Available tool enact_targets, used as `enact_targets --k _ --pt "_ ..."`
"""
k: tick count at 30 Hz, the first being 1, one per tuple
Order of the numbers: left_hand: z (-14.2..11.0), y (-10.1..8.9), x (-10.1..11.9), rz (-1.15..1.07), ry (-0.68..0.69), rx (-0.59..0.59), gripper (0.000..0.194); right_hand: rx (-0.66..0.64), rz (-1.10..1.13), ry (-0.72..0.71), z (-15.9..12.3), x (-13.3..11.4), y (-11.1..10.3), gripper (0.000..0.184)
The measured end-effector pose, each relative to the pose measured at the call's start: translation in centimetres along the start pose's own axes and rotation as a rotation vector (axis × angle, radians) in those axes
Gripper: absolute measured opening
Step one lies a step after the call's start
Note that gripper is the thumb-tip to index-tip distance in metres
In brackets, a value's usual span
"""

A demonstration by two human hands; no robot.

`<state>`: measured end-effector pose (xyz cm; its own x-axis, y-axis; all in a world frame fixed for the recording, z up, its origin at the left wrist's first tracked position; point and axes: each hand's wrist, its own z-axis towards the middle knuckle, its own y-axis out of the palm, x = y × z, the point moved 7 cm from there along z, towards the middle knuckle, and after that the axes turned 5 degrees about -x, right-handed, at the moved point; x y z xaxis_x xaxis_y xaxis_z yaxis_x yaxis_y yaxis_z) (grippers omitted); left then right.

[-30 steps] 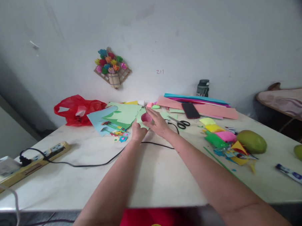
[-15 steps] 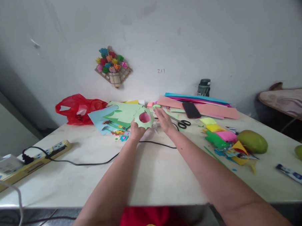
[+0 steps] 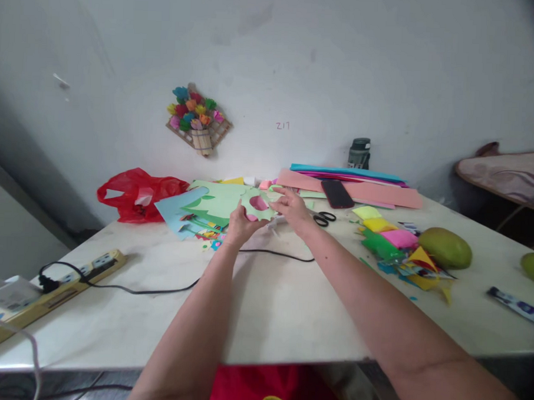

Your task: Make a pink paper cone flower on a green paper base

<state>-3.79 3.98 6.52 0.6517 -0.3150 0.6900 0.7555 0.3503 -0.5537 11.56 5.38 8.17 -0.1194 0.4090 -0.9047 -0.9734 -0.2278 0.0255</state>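
A pale green paper craft piece with a pink round centre (image 3: 258, 203) is held up above the far middle of the table. My left hand (image 3: 243, 224) grips it at the lower left edge, thumb along the bottom. At its right edge, the bent fingers and thumb of my right hand (image 3: 291, 208) close on it. Behind and left of it lie a light green paper sheet (image 3: 220, 198) and a light blue paper sheet (image 3: 171, 213). Black-handled scissors (image 3: 324, 218) rest just right of my right hand, their blades partly hidden.
A red plastic bag (image 3: 141, 191), a power strip (image 3: 87, 274) and a black cable (image 3: 143, 290) are on the left. To the right are a phone (image 3: 337, 193), coloured paper strips (image 3: 382, 193), clay packs (image 3: 382, 246), a green fruit (image 3: 445, 248) and a tube (image 3: 516, 305).
My right hand has gone from flat and outstretched to bent fingers at the craft piece's right edge. The piece has tilted, with its pink centre slightly higher and farther right.
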Motion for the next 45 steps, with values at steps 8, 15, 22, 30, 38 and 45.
enact_targets --k 8,15,22,30,38,45 --pt "-0.3 0.3 0.8 0.200 -0.025 -0.263 0.047 0.136 0.157 0.250 -0.1 2.2 -1.8 0.022" --pt "-0.6 1.4 -0.9 0.086 -0.154 -0.440 0.049 -0.021 -0.106 0.080 0.1 1.2 -1.1 0.036" --pt "-0.5 1.6 -0.8 0.173 -0.144 -0.474 0.040 0.002 -0.747 -0.165 0.1 0.0 -0.5 0.015" --pt "-0.1 1.2 0.1 0.531 -0.048 -0.410 0.052 0.058 -0.757 -0.170 0.8 0.2 -2.1 0.015" --pt "-0.3 1.7 0.7 0.802 0.041 -0.352 0.061 -0.279 -0.533 -0.092 0.4 0.9 -0.8 0.031" --pt "-1.0 1.8 2.9 0.909 0.197 -0.233 0.045 -0.200 -0.736 -0.060 0.0 0.0 -0.4 0.026"
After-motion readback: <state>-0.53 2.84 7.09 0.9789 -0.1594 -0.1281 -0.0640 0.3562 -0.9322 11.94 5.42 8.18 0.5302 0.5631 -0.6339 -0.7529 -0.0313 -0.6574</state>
